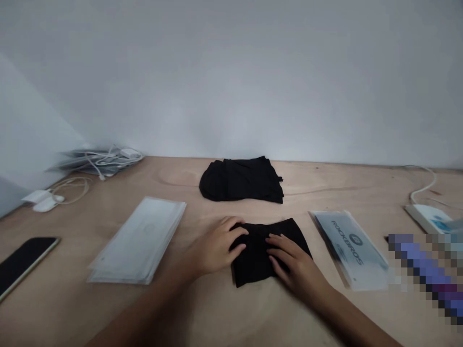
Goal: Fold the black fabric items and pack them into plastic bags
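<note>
A piece of black cloth (255, 250) lies flat on the wooden table, its kind not clear from this view. My left hand (220, 244) rests at its left edge with fingers apart, fingertips touching the fabric. On the right part of the same cloth lies my right hand (294, 262), fingers stretched out over it. Behind both hands is a pile of folded black cloth (246, 179). To the right sits a clear packet printed ROCKBROS (352, 248) with something dark inside. A stack of frosted plastic bags (139, 243) lies to the left.
A phone (25, 260) lies at the left edge. Farther back are white cables with a plug (47, 198) and a grey pile of bags (101, 164) with cables on top. A white box-like device (432, 219) with a cable stands at right, near a pixelated purple area. A wall closes off the back.
</note>
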`<move>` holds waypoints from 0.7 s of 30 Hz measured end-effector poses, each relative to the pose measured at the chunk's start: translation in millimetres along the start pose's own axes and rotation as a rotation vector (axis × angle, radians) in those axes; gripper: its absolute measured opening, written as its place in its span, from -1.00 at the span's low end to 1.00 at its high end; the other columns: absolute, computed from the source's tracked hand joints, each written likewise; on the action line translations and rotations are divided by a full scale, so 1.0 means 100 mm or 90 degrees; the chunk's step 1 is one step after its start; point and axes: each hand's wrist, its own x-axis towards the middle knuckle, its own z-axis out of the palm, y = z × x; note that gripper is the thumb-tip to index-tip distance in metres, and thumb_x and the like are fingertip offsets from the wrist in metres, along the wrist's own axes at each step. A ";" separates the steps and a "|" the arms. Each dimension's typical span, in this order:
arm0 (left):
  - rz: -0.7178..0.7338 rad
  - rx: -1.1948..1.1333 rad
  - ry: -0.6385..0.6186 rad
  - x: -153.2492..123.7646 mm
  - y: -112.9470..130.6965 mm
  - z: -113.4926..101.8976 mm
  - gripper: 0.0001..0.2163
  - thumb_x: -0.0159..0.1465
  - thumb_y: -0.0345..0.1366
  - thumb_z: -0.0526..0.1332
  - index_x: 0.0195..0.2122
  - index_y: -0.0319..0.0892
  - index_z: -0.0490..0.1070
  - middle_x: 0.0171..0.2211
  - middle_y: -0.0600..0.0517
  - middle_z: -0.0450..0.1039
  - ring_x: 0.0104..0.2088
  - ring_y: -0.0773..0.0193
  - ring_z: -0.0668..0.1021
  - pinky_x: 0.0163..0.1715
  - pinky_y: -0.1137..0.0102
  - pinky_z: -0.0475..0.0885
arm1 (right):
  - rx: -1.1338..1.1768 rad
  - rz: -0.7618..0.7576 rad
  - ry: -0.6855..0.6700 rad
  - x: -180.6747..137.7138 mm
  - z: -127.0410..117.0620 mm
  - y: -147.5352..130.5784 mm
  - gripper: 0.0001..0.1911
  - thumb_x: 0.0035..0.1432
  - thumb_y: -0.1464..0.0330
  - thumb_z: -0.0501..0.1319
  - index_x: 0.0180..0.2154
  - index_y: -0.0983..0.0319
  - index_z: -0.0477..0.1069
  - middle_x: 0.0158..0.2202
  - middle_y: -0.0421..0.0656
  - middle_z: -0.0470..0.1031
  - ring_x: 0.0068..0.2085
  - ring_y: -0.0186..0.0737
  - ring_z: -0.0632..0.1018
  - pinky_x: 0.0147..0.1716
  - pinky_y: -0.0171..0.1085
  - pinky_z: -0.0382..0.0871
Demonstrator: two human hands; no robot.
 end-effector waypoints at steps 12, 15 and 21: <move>-0.233 0.096 0.060 -0.85 0.46 0.34 -0.89 0.35 -0.27 0.19 -0.16 -0.10 0.47 -0.18 -0.09 0.48 -0.28 0.05 0.60 -0.30 0.16 0.58 | -0.016 -0.189 -0.146 -0.19 -0.27 -0.48 -0.46 0.22 0.29 0.31 0.21 0.24 0.41 0.26 0.09 0.42 0.32 0.15 0.36 0.18 0.10 0.43; -0.192 0.063 0.050 -0.92 0.50 0.30 -0.79 0.32 -0.19 0.27 -0.05 -0.07 0.45 -0.11 -0.10 0.50 -0.22 0.04 0.62 -0.28 0.20 0.61 | -0.027 -0.173 -0.187 -0.19 -0.28 -0.47 -0.54 0.25 0.40 0.26 0.18 0.26 0.44 0.25 0.05 0.43 0.31 0.05 0.37 0.17 -0.03 0.46; 0.089 0.127 -0.012 -0.81 0.32 0.13 -0.65 0.16 -0.44 0.37 -0.01 -0.14 0.46 0.04 -0.20 0.45 0.01 -0.08 0.54 -0.05 0.10 0.56 | 0.001 -0.136 -0.169 -0.17 -0.32 -0.39 -0.51 0.29 0.44 0.21 0.24 0.26 0.36 0.25 -0.02 0.44 0.30 -0.07 0.40 0.24 -0.07 0.36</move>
